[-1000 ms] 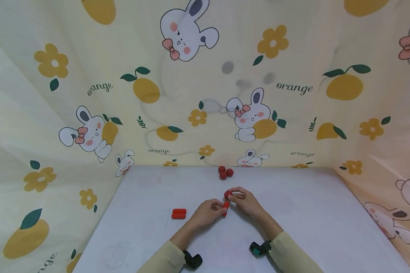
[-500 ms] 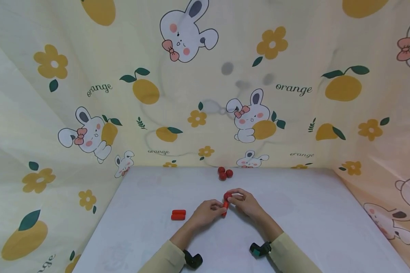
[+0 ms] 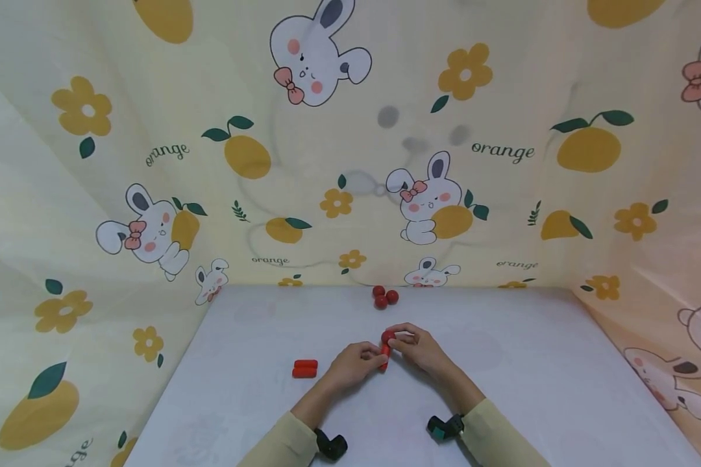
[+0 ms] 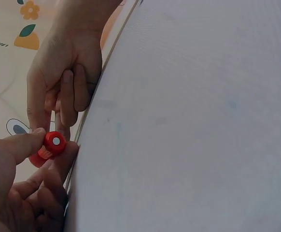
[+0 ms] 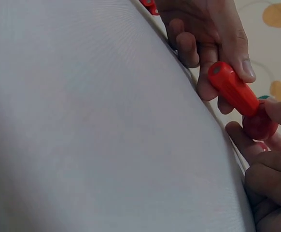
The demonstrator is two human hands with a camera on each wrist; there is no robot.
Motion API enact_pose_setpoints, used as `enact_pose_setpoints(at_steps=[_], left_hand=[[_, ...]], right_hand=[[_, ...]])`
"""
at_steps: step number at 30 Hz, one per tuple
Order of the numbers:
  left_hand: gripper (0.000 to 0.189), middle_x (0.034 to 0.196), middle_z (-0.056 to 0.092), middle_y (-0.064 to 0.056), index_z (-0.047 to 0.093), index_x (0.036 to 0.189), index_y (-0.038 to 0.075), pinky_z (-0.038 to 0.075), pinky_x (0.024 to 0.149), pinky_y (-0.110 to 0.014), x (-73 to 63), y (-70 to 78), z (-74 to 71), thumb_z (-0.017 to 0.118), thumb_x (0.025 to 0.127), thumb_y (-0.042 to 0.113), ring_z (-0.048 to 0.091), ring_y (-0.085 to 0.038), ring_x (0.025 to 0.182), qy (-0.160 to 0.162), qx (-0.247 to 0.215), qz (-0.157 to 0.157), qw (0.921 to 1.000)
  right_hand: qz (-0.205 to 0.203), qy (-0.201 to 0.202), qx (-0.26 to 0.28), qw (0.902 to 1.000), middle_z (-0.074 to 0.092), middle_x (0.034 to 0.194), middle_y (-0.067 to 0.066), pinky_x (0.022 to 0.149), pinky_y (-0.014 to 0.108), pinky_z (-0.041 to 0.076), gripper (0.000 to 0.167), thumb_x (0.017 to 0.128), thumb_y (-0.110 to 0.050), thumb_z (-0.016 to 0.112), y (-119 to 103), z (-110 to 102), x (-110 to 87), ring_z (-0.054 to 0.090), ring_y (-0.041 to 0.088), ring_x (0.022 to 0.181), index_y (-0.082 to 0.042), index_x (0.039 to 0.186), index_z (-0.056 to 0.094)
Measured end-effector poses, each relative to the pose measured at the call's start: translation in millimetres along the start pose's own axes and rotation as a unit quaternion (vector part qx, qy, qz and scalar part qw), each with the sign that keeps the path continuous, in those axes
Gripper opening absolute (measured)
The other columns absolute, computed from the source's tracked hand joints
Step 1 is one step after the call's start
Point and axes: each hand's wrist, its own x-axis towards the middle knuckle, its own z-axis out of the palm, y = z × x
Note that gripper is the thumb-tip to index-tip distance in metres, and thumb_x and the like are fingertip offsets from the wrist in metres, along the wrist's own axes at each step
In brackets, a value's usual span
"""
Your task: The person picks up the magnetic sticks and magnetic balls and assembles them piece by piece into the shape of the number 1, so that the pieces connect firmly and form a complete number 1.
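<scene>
My left hand (image 3: 353, 364) pinches a short red plastic stick (image 5: 233, 89) between thumb and fingers. A small pale metal-looking disc shows in the stick's end in the left wrist view. My right hand (image 3: 422, 348) holds a glossy red ball (image 5: 259, 123) between thumb and fingertips. The ball sits against the far end of the stick, and the two touch. Both hands meet near the middle of the white table (image 3: 502, 389). In the left wrist view most of the ball is hidden behind the stick and fingers.
Two more red sticks (image 3: 305, 373) lie side by side, left of my left hand. Three red balls (image 3: 381, 302) cluster at the table's back edge. A patterned cloth (image 3: 350, 130) hangs behind and at both sides. Black cameras (image 3: 331, 446) are strapped to the wrists.
The right hand has brought the ball slightly down and left, closer onto the stick's upper end. The left hand has barely shifted. Loose sticks and balls stay where they were.
</scene>
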Motion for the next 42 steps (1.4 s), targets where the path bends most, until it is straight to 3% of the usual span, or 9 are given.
enact_pose_setpoints(at_steps=[11, 20, 28, 31, 42], left_hand=[[0.033, 0.102, 0.077, 0.008, 0.077, 0.114, 0.020, 0.055, 0.092, -0.050, -0.6, -4.0, 4.3, 0.074, 0.100, 0.049, 0.066, -0.014, 0.099, 0.014, -0.002, 0.001, 0.9999], [0.037, 0.115, 0.076, 0.004, 0.078, 0.118, 0.019, 0.055, 0.101, -0.054, -0.9, -2.9, 3.8, 0.070, 0.102, 0.051, 0.066, -0.020, 0.111, 0.019, -0.017, -0.008, 0.9996], [0.032, 0.092, 0.073, 0.003, 0.075, 0.117, 0.016, 0.053, 0.073, -0.031, -2.5, -3.3, -5.2, 0.066, 0.107, 0.044, 0.063, -0.018, 0.080, 0.003, -0.070, -0.002, 0.9975], [0.031, 0.090, 0.072, 0.000, 0.074, 0.119, 0.016, 0.053, 0.072, -0.029, -2.4, -1.6, -11.4, 0.066, 0.107, 0.044, 0.063, -0.018, 0.076, 0.005, -0.074, -0.005, 0.9972], [0.023, 0.110, 0.071, 0.000, 0.070, 0.124, 0.017, 0.060, 0.092, -0.040, 15.2, 15.5, -30.7, 0.068, 0.107, 0.033, 0.066, -0.019, 0.098, 0.077, -0.011, -0.016, 0.9969]], right_hand=[[0.017, 0.006, 0.000, 0.9998, 0.077, 0.124, 0.009, 0.087, 0.036, 0.047, 0.041, 0.099, -0.033, 0.080, 6.1, 1.3, 5.7, 0.065, 0.025, 0.113, -0.018, 0.136, 0.069], [0.010, 0.018, -0.014, 0.9997, 0.077, 0.126, 0.007, 0.105, 0.048, 0.053, 0.037, 0.101, -0.033, 0.077, 4.7, 1.7, 4.4, 0.070, 0.024, 0.118, -0.019, 0.136, 0.072], [0.004, 0.014, -0.014, 0.9998, 0.078, 0.125, 0.010, 0.115, 0.064, 0.042, 0.039, 0.102, -0.033, 0.076, -0.4, 0.1, -1.2, 0.068, 0.032, 0.126, -0.015, 0.137, 0.071], [0.007, 0.015, -0.008, 0.9998, 0.079, 0.123, 0.009, 0.116, 0.065, 0.040, 0.038, 0.102, -0.032, 0.076, -1.0, 0.3, -1.7, 0.068, 0.032, 0.126, -0.016, 0.137, 0.071], [0.025, 0.014, 0.007, 0.9996, 0.079, 0.121, 0.004, 0.113, 0.064, 0.041, 0.039, 0.101, -0.036, 0.077, 3.2, -0.7, 1.1, 0.064, 0.029, 0.129, -0.019, 0.136, 0.072]])
